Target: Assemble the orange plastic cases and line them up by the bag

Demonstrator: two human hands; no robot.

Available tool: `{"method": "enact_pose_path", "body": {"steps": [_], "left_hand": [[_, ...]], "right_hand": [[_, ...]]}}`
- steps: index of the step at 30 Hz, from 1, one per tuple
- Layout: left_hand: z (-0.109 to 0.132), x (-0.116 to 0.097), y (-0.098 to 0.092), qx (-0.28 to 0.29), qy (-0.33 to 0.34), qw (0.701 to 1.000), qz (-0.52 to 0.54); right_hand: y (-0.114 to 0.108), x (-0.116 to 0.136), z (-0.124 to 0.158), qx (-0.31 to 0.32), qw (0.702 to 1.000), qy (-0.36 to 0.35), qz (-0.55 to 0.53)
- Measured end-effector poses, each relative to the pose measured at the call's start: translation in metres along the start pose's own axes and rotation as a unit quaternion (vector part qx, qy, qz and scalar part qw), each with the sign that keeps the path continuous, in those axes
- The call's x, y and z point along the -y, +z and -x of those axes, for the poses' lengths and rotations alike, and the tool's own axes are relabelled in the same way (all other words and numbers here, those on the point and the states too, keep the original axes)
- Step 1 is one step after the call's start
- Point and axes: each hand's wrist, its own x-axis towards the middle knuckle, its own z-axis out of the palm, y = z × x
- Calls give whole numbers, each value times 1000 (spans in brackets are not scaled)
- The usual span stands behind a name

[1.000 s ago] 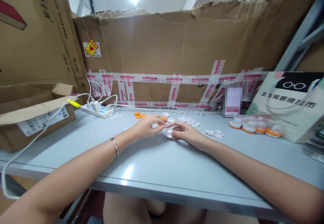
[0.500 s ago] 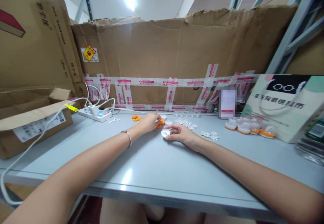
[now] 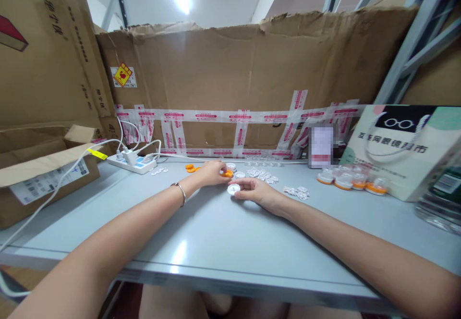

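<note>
My right hand is closed on the edge of a white round plastic cap, held just above the table with its inner side facing up. Beside it, my left hand has its fingers pinched on an orange round plastic ring, partly covered by the fingertips. White round caps lie just behind the two hands. More orange rings are to the left of my left hand. Small white pieces are spread in a group behind my right hand, and another white group lies farther right.
At the right, several assembled clear-topped pieces stand before a paper bag and a bottle. A phone leans at the back. On the left are a power strip with cables and an open carton. Clear cups line the back.
The orange ring at my left fingertips has gone from tilted to lying flatter. My right hand keeps the white cap in nearly the same place. The whole view has shifted slightly.
</note>
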Motion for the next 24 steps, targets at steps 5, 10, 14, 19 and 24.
{"method": "enact_pose_path", "body": {"steps": [5,10,14,19,24], "left_hand": [[3,3,-7,40,4,999,-5],[13,-6,-32,41,-65,963,257],[33,-12,-48,141,-41,880,451],[47,-7,-39,158,-36,824,543],[44,-9,-28,145,-43,835,529]], "right_hand": [[-2,-3,-1,-3,1000,-5,12],[-2,-1,0,-6,1000,0,-6],[-2,-1,2,-5,1000,6,-11],[-2,-2,2,4,1000,3,-19],[0,0,3,14,1000,-16,15]]}}
